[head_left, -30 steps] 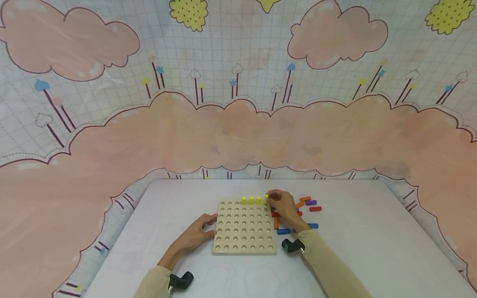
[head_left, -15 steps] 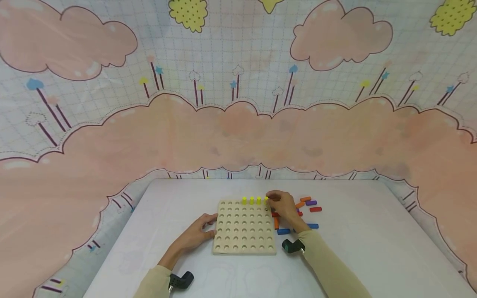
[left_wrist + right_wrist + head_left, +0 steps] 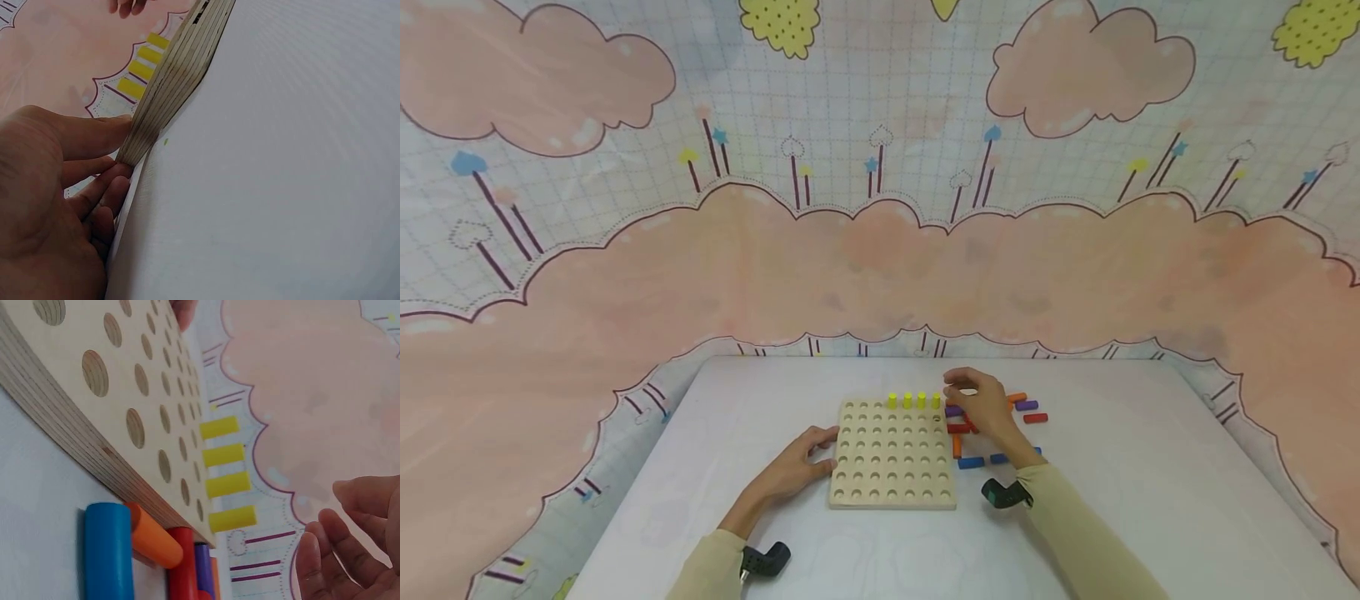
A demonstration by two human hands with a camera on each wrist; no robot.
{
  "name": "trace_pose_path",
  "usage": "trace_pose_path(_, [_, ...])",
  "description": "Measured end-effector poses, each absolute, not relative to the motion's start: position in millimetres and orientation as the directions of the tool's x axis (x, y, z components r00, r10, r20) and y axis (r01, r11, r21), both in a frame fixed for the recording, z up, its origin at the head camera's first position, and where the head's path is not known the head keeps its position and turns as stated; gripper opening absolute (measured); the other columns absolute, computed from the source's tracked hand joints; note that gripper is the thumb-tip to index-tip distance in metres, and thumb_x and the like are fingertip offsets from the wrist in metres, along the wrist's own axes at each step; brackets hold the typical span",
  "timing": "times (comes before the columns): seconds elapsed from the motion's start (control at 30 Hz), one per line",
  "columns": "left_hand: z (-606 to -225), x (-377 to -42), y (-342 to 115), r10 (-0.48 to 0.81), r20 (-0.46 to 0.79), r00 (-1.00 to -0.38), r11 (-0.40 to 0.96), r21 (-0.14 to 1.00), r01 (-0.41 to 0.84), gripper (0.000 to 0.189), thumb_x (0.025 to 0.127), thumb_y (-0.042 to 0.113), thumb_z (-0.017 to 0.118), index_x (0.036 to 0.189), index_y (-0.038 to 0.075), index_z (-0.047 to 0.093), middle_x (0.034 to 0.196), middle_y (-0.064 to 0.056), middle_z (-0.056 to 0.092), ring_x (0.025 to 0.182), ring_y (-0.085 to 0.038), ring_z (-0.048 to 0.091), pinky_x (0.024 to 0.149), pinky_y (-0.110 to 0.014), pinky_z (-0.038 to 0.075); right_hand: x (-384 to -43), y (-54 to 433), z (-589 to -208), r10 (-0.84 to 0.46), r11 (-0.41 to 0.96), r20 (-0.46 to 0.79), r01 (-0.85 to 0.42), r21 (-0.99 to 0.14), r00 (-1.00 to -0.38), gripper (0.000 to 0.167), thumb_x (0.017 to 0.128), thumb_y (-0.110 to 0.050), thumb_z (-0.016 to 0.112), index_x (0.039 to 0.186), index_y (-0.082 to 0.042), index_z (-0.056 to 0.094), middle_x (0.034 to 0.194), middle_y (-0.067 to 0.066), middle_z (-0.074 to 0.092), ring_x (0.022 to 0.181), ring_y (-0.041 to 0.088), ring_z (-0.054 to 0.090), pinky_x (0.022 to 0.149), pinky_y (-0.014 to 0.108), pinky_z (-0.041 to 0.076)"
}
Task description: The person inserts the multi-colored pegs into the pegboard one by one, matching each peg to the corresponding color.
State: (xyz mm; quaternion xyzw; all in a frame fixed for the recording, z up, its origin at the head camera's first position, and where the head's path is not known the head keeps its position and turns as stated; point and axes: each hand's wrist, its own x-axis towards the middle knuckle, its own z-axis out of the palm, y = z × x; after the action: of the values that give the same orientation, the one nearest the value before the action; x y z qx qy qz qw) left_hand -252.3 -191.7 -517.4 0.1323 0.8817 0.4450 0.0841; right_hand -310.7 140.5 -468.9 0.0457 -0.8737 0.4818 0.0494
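A square wooden pegboard (image 3: 892,467) with rows of round holes lies on the table. At its far right edge several yellow pegs (image 3: 922,401) stand upright in holes. My left hand (image 3: 801,462) holds the board's left edge with thumb and fingertips; the left wrist view shows the thumb (image 3: 100,136) at the edge, with curled fingers below it. Just beyond the far right corner, my right hand (image 3: 988,408) hovers beside the last yellow peg (image 3: 233,519), apart from it. Its fingers are loosely bent and hold nothing, as the right wrist view shows.
To the board's right lie loose pegs, including a blue peg (image 3: 971,462), an orange peg (image 3: 957,447), a red peg (image 3: 1035,417) and a purple peg (image 3: 1026,406). Some are partly hidden under my right hand. A patterned cloth (image 3: 880,275) rises behind the white table (image 3: 737,400).
My right hand has let go of the corner yellow peg, which now sits level with the others, and moved up and to the right. My left hand stays at the board's edge.
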Motion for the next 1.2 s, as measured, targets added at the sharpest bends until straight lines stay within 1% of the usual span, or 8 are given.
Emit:
trace_pose_path(0.3, [-516,-250,-194,0.309,-0.027,-0.951,0.575,0.802,0.164,0.058,0.090,0.015,0.069,0.143,0.006,0.049,0.121,-0.004,0.056,0.121,-0.027,0.049,0.111,-0.058,0.034,-302,155,-465,-0.054,0.525,0.190,-0.190,-0.829,-0.980,0.027,0.095,-0.019,0.065,0.120,-0.011,0.067,0.118,0.008,0.070,0.111,0.026,0.063,0.097,0.046,0.053])
trace_pose_path(0.57, [-519,-246,-193,0.300,-0.039,-0.953,0.579,0.802,0.150,0.058,0.090,0.016,0.069,0.144,0.008,0.049,0.122,-0.003,0.057,0.122,-0.026,0.049,0.111,-0.057,0.034,-292,173,-462,-0.045,0.524,0.221,-0.211,-0.825,-0.974,0.025,0.094,-0.018,0.066,0.118,-0.010,0.067,0.117,0.009,0.069,0.111,0.027,0.063,0.097,0.046,0.054])
trace_pose_path(0.8, [-521,-244,-191,0.282,-0.036,-0.959,0.581,0.801,0.141,0.056,0.090,0.014,0.069,0.143,0.010,0.051,0.121,-0.002,0.057,0.121,-0.025,0.050,0.110,-0.057,0.035,-286,192,-460,-0.030,0.560,0.208,-0.188,-0.807,-0.978,0.026,0.096,-0.022,0.064,0.120,-0.011,0.066,0.117,0.010,0.069,0.111,0.027,0.063,0.099,0.047,0.053])
trace_pose_path(0.93, [-521,-244,-191,0.292,-0.020,-0.956,0.588,0.793,0.162,0.056,0.089,0.015,0.069,0.142,0.010,0.051,0.119,-0.001,0.058,0.120,-0.024,0.051,0.109,-0.056,0.035,-283,203,-463,-0.025,0.564,0.203,-0.181,-0.805,-0.979,0.028,0.097,-0.021,0.063,0.122,-0.010,0.065,0.117,0.012,0.068,0.109,0.029,0.063,0.100,0.048,0.052])
trace_pose_path(1.0, [-521,-244,-191,0.302,-0.014,-0.953,0.590,0.788,0.175,0.056,0.090,0.015,0.069,0.143,0.009,0.051,0.119,-0.002,0.058,0.119,-0.024,0.051,0.109,-0.056,0.036,-281,209,-465,-0.021,0.562,0.197,-0.175,-0.808,-0.980,0.029,0.097,-0.021,0.063,0.123,-0.009,0.065,0.117,0.012,0.068,0.109,0.028,0.063,0.098,0.044,0.054])
trace_pose_path(1.1, [-522,-244,-191,0.308,-0.007,-0.951,0.589,0.787,0.185,0.056,0.090,0.016,0.069,0.143,0.009,0.051,0.119,-0.002,0.058,0.119,-0.024,0.051,0.109,-0.056,0.036,-279,218,-469,-0.022,0.562,0.191,-0.170,-0.809,-0.981,0.030,0.097,-0.022,0.062,0.124,-0.009,0.065,0.118,0.011,0.068,0.107,0.026,0.063,0.091,0.028,0.055])
trace_pose_path(1.13, [-522,-244,-190,0.307,-0.007,-0.952,0.589,0.786,0.185,0.056,0.090,0.016,0.069,0.143,0.009,0.051,0.119,-0.002,0.058,0.119,-0.024,0.051,0.108,-0.056,0.036,-278,220,-470,-0.021,0.568,0.189,-0.167,-0.806,-0.982,0.030,0.097,-0.022,0.062,0.124,-0.009,0.064,0.118,0.011,0.068,0.107,0.026,0.063,0.088,0.022,0.053])
trace_pose_path(1.2, [-522,-243,-190,0.305,-0.006,-0.952,0.589,0.787,0.184,0.056,0.090,0.016,0.069,0.143,0.009,0.051,0.119,-0.003,0.057,0.118,-0.024,0.051,0.108,-0.056,0.036,-276,226,-471,-0.014,0.570,0.178,-0.154,-0.807,-0.984,0.030,0.097,-0.022,0.062,0.124,-0.008,0.064,0.118,0.011,0.068,0.106,0.026,0.062,0.081,0.014,0.051])
